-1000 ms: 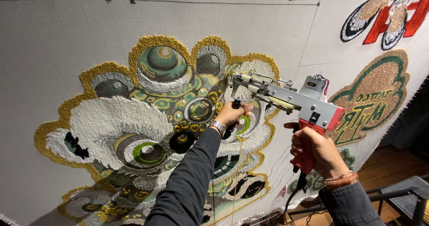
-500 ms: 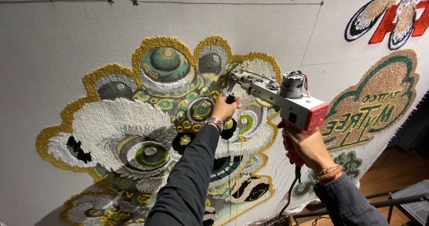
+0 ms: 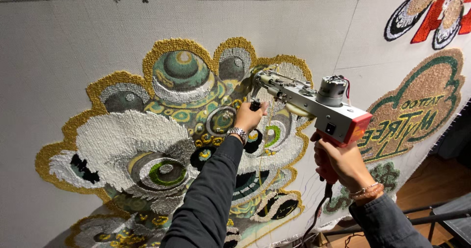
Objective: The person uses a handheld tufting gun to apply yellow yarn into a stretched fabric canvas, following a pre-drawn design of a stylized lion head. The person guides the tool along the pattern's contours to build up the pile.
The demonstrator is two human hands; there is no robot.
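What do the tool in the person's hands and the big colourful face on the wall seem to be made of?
The tufting gun looks like bare silvery metal at the front, with a red, probably plastic, handle gripped by the right hand; the left hand holds its front grip. The lion face seems tufted yarn: matte, looped, ridged texture in gold, white and green. Its backing cloth looks like plain woven fabric, grey-white.

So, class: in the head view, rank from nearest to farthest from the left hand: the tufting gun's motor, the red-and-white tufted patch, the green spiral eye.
1. Motor, just right of the left hand.
2. Green spiral eye, lower left.
3. Red-and-white tufted patch, top right corner.
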